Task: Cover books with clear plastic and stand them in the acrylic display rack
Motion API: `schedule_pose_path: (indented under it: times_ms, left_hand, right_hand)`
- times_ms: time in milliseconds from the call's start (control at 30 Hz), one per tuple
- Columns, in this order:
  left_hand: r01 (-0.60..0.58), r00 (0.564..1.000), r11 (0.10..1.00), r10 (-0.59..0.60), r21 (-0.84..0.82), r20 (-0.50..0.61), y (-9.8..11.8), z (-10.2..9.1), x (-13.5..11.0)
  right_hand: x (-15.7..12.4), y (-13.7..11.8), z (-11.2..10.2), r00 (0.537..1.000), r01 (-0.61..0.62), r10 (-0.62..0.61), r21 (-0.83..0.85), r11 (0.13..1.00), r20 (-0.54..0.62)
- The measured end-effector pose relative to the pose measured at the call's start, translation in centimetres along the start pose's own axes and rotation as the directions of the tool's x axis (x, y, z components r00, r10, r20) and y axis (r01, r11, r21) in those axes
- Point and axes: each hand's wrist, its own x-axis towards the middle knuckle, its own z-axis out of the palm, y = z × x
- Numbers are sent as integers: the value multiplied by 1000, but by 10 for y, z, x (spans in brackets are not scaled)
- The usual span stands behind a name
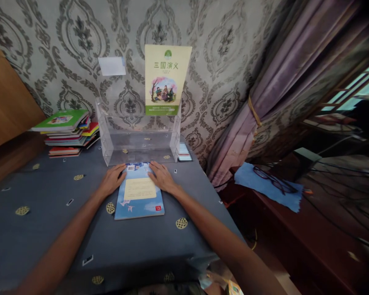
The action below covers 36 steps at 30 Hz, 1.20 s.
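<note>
A blue paperback book (140, 207) lies flat on the table, with a cream text panel and a barcode near its far end. My left hand (113, 179) grips its far left corner, thumb along the side edge. At the far right corner my right hand (162, 177) holds it the same way, fingers reaching over the cover. Just beyond the book stands a clear acrylic tiered rack (135, 141). A pale yellow-green book (167, 61) stands upright at the rack's upper right, and a white card (112, 66) is at its upper left.
A stack of books (66, 129) with a green one on top sits at the back left. Behind the rack is a patterned wall (227, 24). To the right hang a purple curtain (249, 110) and, lower, a blue cloth (249, 178) with glasses (273, 180).
</note>
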Motion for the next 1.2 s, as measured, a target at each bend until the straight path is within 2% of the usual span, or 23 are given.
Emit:
schedule_pose_path:
  times_ms: [233,400,933,1067,1200]
  left_hand:
    - [31,999,999,-31,-7,41,0,-2,1]
    - [13,1000,1000,-13,9,20,-1,-1,1]
    - [-49,999,997,49,53,0,3,-6,1]
    - [-87,996,992,86,88,22,16,-8,-2]
    - [-219,972,973,211,67,102,47,-5,-11]
  right_hand:
    - [-6,9,6,997,53,-48,75,996,-58]
    - [-21,14,7,990,114,-104,111,987,-97]
    - [-109,-4,-9,969,221,-184,245,944,-163]
    - [-111,-6,-12,972,207,-159,310,928,-174]
    - [-108,-5,-13,979,178,-129,343,923,-161]
